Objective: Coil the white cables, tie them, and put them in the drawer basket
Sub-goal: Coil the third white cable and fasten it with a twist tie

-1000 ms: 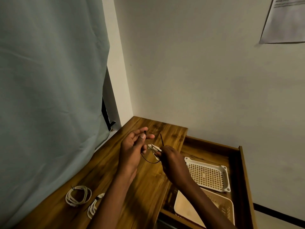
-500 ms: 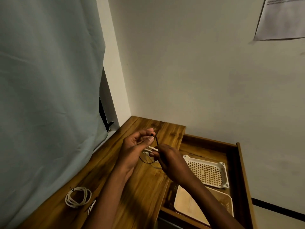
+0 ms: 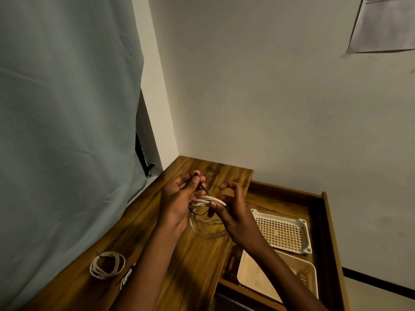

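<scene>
Mid-task, tying stage on one cable. Left hand [image 3: 177, 198] pinches one end of a thin black tie [image 3: 200, 186] between thumb and forefinger, so its grip is closed on the tie. The tie loops down under a small white cable coil [image 3: 207, 201] held up above the wooden surface [image 3: 193, 261]. Right hand [image 3: 233, 212] has thumb and fingers curled round the coil's right side, grasping it; its upper fingers are loose. Whether the right hand also holds the tie's other end, can't tell.

Done so far, as judged: a tied white coil [image 3: 107, 263] lies on the surface near the front left, a dark tie end sticking up from it. A second coil [image 3: 125, 277] lies just beside it, mostly hidden by the left forearm; tied or not, can't tell.

Left: finish the tie on the held coil, then move all coils over. The open drawer [image 3: 330, 232] on the right holds a white perforated tray [image 3: 280, 234] and a beige basket [image 3: 307, 279] in front of it. No cable shows in the basket, so placing looks not started.
</scene>
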